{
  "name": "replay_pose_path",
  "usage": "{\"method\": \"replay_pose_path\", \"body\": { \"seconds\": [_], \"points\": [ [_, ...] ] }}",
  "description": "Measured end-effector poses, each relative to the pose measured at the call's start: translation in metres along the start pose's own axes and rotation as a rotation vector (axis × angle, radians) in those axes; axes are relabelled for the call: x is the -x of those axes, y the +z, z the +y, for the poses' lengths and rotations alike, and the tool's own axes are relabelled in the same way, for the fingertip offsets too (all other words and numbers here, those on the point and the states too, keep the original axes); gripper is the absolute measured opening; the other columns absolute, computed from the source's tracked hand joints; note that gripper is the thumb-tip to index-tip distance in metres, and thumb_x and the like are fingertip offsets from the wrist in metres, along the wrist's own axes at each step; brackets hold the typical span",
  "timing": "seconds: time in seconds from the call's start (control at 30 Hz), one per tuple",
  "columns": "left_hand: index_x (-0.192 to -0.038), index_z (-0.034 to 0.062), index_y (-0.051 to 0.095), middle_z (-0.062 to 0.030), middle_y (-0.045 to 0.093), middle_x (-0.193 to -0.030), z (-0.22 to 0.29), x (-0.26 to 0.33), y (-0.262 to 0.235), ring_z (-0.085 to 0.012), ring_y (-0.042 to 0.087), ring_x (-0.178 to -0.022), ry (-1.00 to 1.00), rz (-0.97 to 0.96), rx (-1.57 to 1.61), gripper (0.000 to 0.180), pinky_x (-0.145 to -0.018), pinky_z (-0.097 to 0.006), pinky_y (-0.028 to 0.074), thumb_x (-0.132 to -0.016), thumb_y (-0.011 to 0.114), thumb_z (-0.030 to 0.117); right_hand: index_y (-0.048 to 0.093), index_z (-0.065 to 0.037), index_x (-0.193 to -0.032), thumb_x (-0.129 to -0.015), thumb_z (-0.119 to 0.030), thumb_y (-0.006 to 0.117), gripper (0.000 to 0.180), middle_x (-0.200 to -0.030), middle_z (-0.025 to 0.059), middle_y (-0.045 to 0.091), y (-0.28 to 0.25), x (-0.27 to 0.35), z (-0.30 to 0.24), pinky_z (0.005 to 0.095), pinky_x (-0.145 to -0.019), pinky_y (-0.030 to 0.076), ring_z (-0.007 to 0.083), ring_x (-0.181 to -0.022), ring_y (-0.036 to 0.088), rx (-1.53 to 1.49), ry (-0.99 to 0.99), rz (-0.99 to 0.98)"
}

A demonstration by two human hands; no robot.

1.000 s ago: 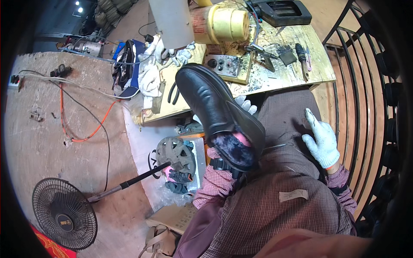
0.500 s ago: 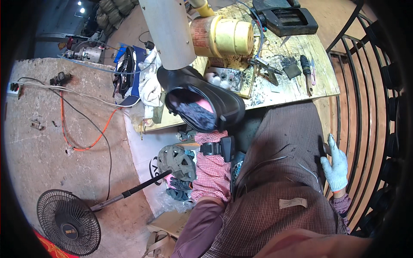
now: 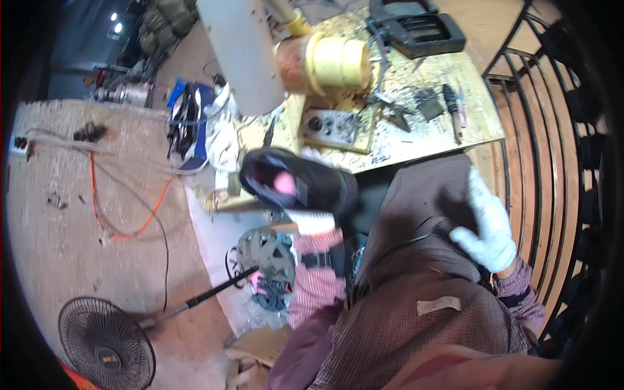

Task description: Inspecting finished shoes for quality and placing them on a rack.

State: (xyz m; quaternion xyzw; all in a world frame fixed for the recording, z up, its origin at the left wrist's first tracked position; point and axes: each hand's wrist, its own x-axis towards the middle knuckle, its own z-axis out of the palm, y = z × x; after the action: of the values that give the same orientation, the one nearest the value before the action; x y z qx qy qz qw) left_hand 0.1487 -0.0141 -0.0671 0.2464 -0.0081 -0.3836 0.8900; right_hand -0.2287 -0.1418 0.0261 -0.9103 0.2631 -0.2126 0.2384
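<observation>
A black shoe [image 3: 325,187] with a pink and dark lining is held up before the near edge of the workbench, its opening toward the left. My left hand [image 3: 313,223] grips it from below. Only the white glove's cuff and a bit of white beyond the shoe show; most fingers are hidden. A pink checked sleeve with a black strap covers that forearm. At the right, over the brown checked apron [image 3: 422,195] on my leg, hovers my right hand [image 3: 486,227] in a white glove, thumb apart from the fingers and nothing held.
On the workbench [image 3: 455,140] are a yellow cylindrical machine [image 3: 331,63], a control box with knobs [image 3: 331,128], a screwdriver [image 3: 451,104] and black frames [image 3: 426,36]. A white tube [image 3: 240,58] hangs above. A fan [image 3: 107,341] stands at lower left, metal racks [image 3: 533,149] at right.
The shoe has dropped slightly toward me and turned, uncovering the control box. My right hand has moved up and left from beside my leg to over the apron.
</observation>
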Motion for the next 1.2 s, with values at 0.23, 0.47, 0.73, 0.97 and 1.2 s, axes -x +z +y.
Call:
{"method": "replay_pose_path", "body": {
  "seconds": [0.23,0.47,0.73,0.97,1.2],
  "points": [
    [-0.156,0.0023,0.046,-0.0205,0.066,-0.134,-0.058,0.106,0.066,-0.0363,0.065,-0.119,-0.463,-0.084,-0.385,0.137,-0.112,-0.053,0.050,-0.075,0.022,0.110,0.051,-0.015,-0.153,-0.091,-0.027,0.071,0.066,-0.134,0.0118,0.062,-0.036,-0.027,-0.066,0.0442,-0.068,0.055,0.0297,-0.079,0.066,0.084,-0.529,-0.421],
    [-0.166,0.0025,0.032,-0.0191,0.038,-0.168,-0.099,0.103,0.152,-0.0381,0.042,-0.148,-0.499,-0.698,-0.776,0.126,-0.126,-0.055,0.035,-0.086,0.041,0.098,0.068,-0.012,-0.095,-0.074,-0.044,0.076,0.039,-0.083,0.0050,0.060,-0.140,0.066,-0.127,0.0517,-0.073,0.047,0.0301,-0.075,0.062,0.411,-0.478,0.165],
    [-0.166,0.0068,0.038,-0.0295,0.069,-0.134,-0.133,0.140,0.164,-0.0411,0.068,-0.125,-0.674,-0.993,-0.434,0.089,-0.112,-0.058,0.051,-0.107,0.035,0.074,0.074,-0.004,-0.109,-0.092,-0.036,0.080,0.037,-0.086,0.0101,0.070,-0.248,0.185,-0.280,0.0471,-0.064,0.046,0.0302,-0.070,0.061,1.032,-0.256,0.688],
    [-0.168,0.0063,0.032,-0.0309,0.063,-0.140,-0.125,0.127,0.150,-0.0404,0.062,-0.132,-0.735,-0.997,-0.377,0.088,-0.118,-0.057,0.044,-0.109,0.034,0.072,0.079,-0.007,-0.089,-0.087,-0.034,0.079,0.027,-0.076,0.0118,0.070,-0.318,0.259,-0.268,0.0411,-0.080,0.052,0.0325,-0.081,0.068,1.152,0.899,0.706],
    [-0.166,0.0068,0.034,-0.0264,0.070,-0.134,-0.109,0.124,0.146,-0.0376,0.068,-0.127,-0.606,-0.909,-0.287,0.082,-0.113,-0.057,0.051,-0.111,0.029,0.068,0.067,-0.016,-0.137,-0.094,-0.041,0.071,0.051,-0.123,0.0172,0.071,-0.362,0.363,-0.172,0.0446,-0.098,0.052,0.0338,-0.111,0.067,1.576,0.977,0.863]
  ]
}}
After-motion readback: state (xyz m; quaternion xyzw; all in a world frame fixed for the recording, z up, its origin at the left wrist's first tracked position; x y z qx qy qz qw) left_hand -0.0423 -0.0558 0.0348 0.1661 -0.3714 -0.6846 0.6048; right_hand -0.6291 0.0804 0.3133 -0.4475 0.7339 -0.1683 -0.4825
